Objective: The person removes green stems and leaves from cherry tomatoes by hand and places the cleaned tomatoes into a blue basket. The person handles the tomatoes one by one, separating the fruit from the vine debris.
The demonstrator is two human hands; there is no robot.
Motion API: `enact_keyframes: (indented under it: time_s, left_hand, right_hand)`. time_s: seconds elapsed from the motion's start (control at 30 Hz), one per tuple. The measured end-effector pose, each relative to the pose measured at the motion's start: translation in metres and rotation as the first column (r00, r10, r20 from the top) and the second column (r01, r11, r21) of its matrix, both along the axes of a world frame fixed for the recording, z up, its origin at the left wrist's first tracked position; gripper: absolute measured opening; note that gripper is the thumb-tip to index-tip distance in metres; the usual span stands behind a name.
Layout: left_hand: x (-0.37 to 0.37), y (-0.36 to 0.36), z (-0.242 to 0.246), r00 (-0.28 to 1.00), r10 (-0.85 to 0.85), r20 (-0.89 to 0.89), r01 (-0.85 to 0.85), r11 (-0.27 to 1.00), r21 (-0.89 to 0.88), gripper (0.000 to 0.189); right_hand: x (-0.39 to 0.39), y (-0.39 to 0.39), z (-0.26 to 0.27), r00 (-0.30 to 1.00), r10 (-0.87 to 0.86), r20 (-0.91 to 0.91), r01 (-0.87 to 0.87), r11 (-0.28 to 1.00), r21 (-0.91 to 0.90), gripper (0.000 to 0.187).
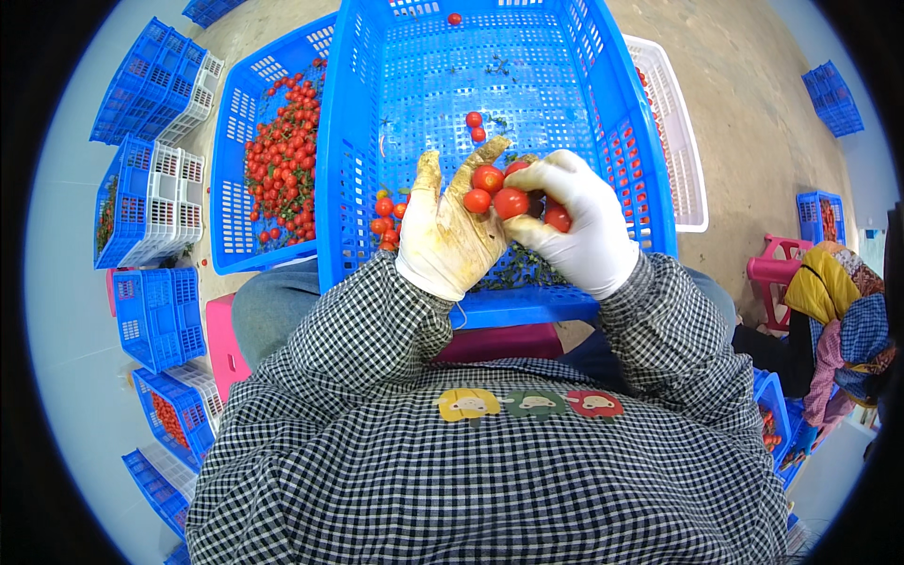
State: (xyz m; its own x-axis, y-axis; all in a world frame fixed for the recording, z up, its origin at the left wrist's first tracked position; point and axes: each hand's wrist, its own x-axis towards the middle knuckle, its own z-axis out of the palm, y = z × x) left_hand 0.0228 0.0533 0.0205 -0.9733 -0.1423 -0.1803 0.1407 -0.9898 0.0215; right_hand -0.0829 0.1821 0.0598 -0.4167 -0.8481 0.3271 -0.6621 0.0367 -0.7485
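Observation:
Both of my hands wear white gloves and meet over a large blue plastic crate (494,42). My left hand (455,226), its glove stained yellow-brown, is palm up with fingers spread, and several red cherry tomatoes (487,179) rest at its fingers. My right hand (583,212) curls around a cherry tomato (557,217) and touches others with its fingertips. Inside the crate, two loose tomatoes (474,119) lie beyond my hands. More tomatoes (383,207) sit near the left wall, and green stems (526,268) lie at the near end, partly hidden by my hands.
A blue crate of tomatoes (222,176) stands at left, a white crate (696,169) with tomatoes at right. Stacked crates (159,311) line the left side. At right are a pink stool (777,268), a person in a checked sleeve (826,367) and further blue crates (773,395).

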Motion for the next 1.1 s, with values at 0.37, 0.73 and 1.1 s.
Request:
enact_keyframes:
  time_s: [0.37,0.73,1.1]
  left_hand:
    - [-0.001,0.000,-0.005,0.990,-0.142,0.019,0.143,0.973,-0.179,0.069]
    - [0.001,0.010,-0.008,0.945,-0.204,0.256,0.324,0.702,-0.634,0.076]
    - [0.001,0.009,-0.007,0.906,-0.311,0.287,0.421,0.611,-0.671,0.084]
  right_hand:
    - [-0.019,0.008,0.002,0.560,-0.017,0.828,0.112,0.992,-0.055,0.025]
    - [-0.010,0.002,-0.017,0.991,0.066,0.115,-0.076,0.993,0.090,0.030]
    - [-0.012,0.002,-0.010,0.966,0.105,0.237,-0.143,0.978,0.150,0.028]
